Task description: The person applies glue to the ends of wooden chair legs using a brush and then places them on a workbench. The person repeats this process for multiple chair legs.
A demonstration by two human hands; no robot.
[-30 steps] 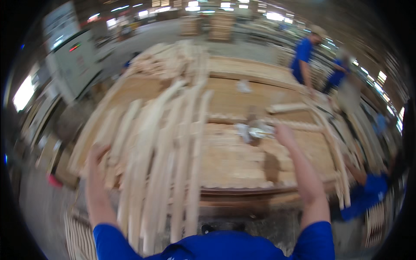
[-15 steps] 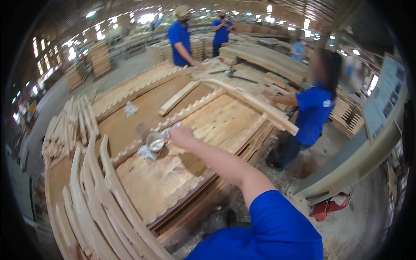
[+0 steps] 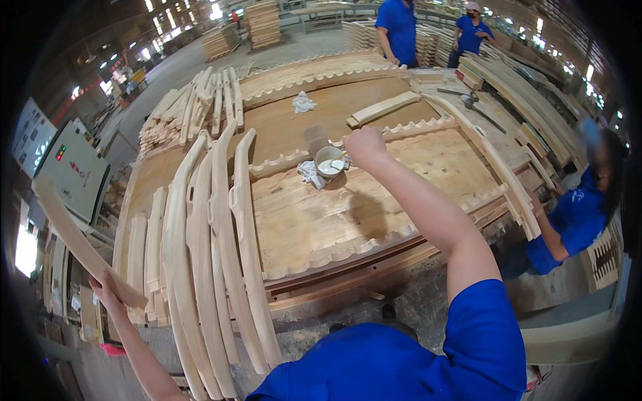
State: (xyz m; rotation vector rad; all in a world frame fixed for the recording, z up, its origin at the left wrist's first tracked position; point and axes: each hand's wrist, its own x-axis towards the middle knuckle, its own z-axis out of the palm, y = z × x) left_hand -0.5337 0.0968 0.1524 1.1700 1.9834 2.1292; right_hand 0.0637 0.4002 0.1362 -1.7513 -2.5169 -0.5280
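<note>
No text, number or sign is readable.

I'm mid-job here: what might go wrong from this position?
1. The right hand is right by the open cup of white liquid; a nudge could spill it onto the nearby wooden panel.
2. The left hand grips a wooden piece near one end, so its long far end might swing or slip.
3. The long curved pieces jut out on the near side; a bump may shift them.

Small bright windows point(image 3: 216, 11) glow beyond a grey floor point(image 3: 287, 50) and pale cabinet point(image 3: 75, 184).
</note>
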